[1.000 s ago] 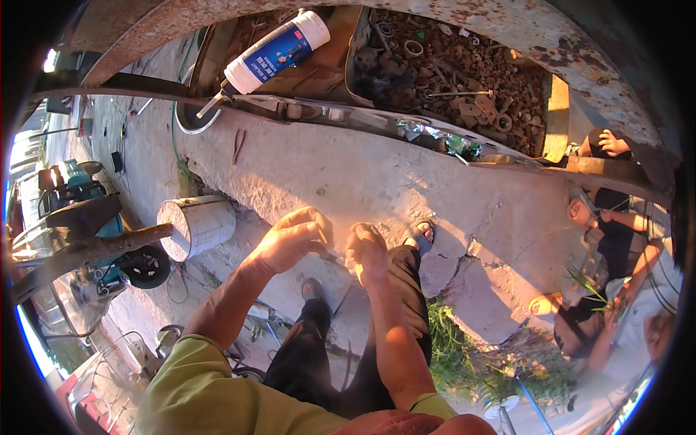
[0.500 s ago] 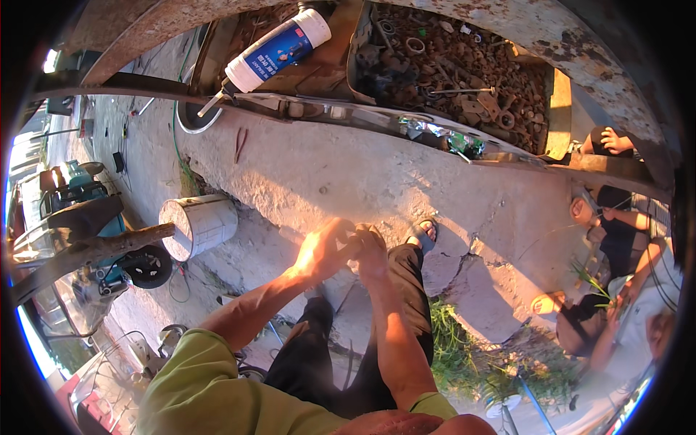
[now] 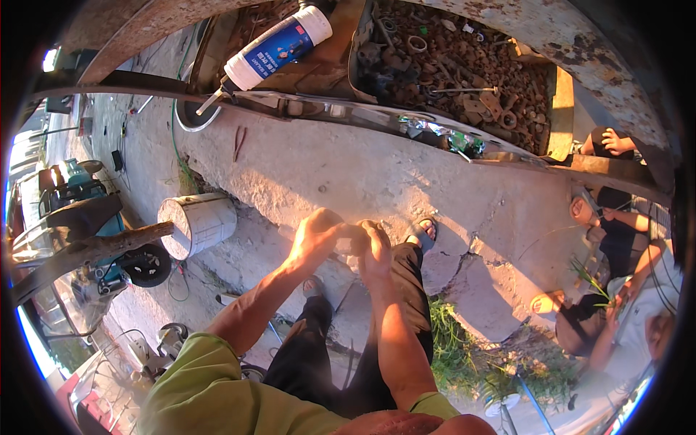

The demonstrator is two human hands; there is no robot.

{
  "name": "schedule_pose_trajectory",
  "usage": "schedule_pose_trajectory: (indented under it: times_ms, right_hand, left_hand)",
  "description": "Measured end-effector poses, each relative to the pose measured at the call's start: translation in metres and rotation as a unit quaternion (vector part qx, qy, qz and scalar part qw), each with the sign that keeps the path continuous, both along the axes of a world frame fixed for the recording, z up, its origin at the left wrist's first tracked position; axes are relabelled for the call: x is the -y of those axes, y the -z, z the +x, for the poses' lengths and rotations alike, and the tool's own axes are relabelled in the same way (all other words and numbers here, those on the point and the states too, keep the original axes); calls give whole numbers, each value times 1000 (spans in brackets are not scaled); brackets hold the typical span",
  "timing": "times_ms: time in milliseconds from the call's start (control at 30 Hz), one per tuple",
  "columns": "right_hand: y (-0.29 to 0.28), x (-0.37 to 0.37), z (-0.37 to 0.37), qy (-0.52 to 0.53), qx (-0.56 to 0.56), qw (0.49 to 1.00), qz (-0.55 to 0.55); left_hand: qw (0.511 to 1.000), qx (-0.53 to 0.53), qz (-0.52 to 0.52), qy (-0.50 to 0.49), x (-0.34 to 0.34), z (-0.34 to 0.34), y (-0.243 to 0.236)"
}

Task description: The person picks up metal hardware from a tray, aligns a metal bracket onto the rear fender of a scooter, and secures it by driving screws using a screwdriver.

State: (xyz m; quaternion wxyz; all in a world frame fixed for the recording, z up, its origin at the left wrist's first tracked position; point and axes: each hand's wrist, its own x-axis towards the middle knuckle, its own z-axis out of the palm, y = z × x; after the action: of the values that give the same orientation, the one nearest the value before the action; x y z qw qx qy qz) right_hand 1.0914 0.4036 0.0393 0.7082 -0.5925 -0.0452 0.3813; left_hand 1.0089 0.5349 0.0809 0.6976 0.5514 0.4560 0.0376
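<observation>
Over concrete (image 3: pixel 290 156), something pale, blurred, between both hands (image 3: pixel 313 235) (image 3: pixel 375 252).

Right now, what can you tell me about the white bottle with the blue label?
The white bottle is cylindrical and looks plastic, with a blue printed label around its middle. A dark neck leads to a slim, pale nozzle pointing toward the lower left. It lies slantwise, apparently on rusty metal, though its underside is hidden. How full it is cannot be seen. The left hand and right hand are apart from it.
</observation>
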Motion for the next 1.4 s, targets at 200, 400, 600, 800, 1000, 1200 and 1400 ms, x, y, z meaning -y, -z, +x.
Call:
schedule_pose_trajectory:
  times_ms: [200,400,600,800,1000,1200,1400]
  right_hand:
    - [-15,-10,4,40,-289,956,26]
    - [-2,-10,1,32,-253,967,9]
    - [14,-5,-7,70,-327,941,44]
    - [10,-6,-13,59,-299,951,50]
    - [7,-8,-20,33,-333,941,44]
    - [11,-12,-38,-73,-239,968,7]
    - [17,-15,-61,-195,-216,956,-37]
  left_hand:
    - [996,-50,-23,-65,2,1,-4]
    - [998,-15,-17,-56,-1,-7,-3]
    - [993,44,-79,-82,-6,-20,-9]
    - [992,45,-94,-73,-11,-31,-15]
    - [995,23,-67,-76,-10,-49,-19]
    - [999,18,-26,-40,-6,-78,-16]
    - [998,-32,-58,-9,2,-125,-6]
